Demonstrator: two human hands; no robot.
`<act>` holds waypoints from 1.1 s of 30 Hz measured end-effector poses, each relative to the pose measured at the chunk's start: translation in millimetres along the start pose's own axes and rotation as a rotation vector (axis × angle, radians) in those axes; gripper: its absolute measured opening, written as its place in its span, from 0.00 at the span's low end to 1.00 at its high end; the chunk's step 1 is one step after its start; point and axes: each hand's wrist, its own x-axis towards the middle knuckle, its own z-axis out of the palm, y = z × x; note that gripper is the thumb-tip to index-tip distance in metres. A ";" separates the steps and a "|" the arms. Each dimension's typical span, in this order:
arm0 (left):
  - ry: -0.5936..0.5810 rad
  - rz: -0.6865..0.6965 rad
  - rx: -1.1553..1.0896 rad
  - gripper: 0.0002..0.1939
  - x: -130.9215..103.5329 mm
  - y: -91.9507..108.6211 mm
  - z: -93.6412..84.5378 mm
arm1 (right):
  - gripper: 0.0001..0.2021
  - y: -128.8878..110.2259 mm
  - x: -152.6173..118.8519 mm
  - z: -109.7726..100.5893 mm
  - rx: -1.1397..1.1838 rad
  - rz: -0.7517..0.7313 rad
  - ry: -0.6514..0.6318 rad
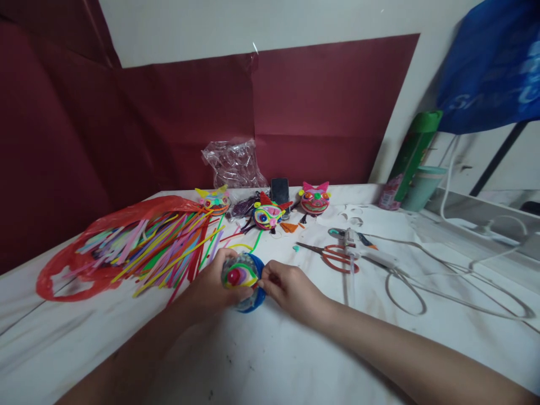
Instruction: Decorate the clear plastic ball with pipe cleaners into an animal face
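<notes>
Near the middle of the table, my left hand (219, 281) is wrapped round a blue craft ball (254, 301) with coloured strips curled on it and a red bead-like disc. My right hand (284, 284) pinches at the ball's right side; its thumb and forefinger are pressed together, and what lies between them is hidden. A yellow strip and a green strip (257, 241) lie just behind the ball. Farther back sit three decorated animal-face ornaments: a yellow-eared one (214, 200), a red-eared one (267, 214) and a pink-eared one (315, 200).
Left, a red plastic bag (63, 281) lies under many coloured strips (169, 247). Right are orange-handled scissors (337, 257), a glue gun (373, 256) and its looping cord (455, 270). A phone (280, 191), clear plastic wrap (234, 163), a green can (415, 146) and a cup (424, 188) stand at the back.
</notes>
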 end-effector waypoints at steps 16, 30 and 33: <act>0.146 0.000 0.031 0.29 1.4 -5.1 13.0 | 0.04 4.2 2.3 -6.2 -0.078 -0.121 -0.023; 0.171 0.029 0.030 0.28 0.6 -5.2 16.7 | 0.04 2.4 -1.5 -6.7 -0.183 -0.166 0.005; 0.179 0.042 0.040 0.27 0.7 -6.0 18.4 | 0.04 1.7 -0.4 -6.5 -0.151 -0.116 -0.001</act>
